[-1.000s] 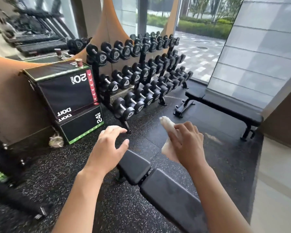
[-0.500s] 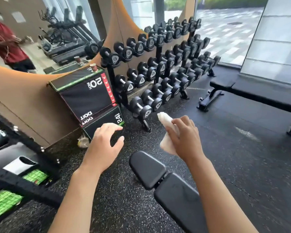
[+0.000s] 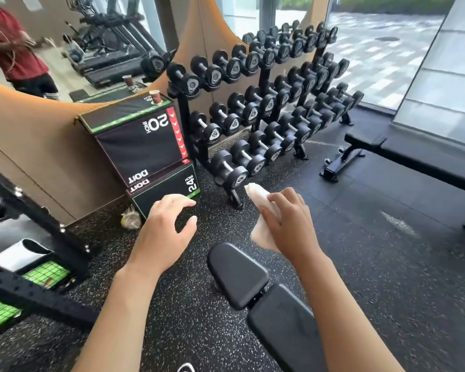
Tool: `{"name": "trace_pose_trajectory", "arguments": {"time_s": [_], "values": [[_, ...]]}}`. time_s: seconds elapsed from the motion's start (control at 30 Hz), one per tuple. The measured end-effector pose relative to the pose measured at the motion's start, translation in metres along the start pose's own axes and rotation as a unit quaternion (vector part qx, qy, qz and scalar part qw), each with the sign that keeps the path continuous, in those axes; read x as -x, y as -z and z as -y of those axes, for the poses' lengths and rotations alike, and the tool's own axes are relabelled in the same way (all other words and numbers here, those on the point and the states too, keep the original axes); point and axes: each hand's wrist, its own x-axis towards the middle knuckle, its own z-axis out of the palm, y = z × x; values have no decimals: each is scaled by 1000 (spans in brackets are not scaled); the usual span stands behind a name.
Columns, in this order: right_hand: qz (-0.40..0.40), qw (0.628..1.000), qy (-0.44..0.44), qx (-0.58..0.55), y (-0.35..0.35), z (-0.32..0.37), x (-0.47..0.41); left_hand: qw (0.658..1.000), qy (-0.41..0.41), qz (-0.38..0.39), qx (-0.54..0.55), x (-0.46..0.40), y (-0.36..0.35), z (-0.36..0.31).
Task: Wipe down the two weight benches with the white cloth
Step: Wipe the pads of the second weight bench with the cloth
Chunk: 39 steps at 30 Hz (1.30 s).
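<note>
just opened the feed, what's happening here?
A person in a gym is about to wipe a bench. The right hand grips a bunched white cloth above the rounded end pad of the near black padded bench, not yet touching it. The left hand hovers empty, fingers loosely spread. A second black flat bench stands by the window, right of the dumbbell rack.

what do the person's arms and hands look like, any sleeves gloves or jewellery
Both forearms are bare as far as the frame shows, with no sleeves in view. The left hand and right hand wear no gloves, and no rings, watch or wristband can be seen.
</note>
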Motion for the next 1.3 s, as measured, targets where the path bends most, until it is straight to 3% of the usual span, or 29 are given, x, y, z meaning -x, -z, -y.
{"name": "trace_pose_trajectory", "arguments": {"time_s": [0.47, 0.73, 1.1, 1.3], "values": [[18, 999, 20, 43, -138, 148, -76, 1000, 4, -22, 17, -51, 94, 192], [36, 997, 23, 62, -191, 197, -113, 998, 19, -29, 43, -71, 118, 263], [56, 996, 46, 47, -261, 208, -181, 997, 57, -43, 39, -121, 126, 323], [57, 997, 38, 34, -290, 188, -245, 997, 56, -50, 29, -191, 116, 343]]}}
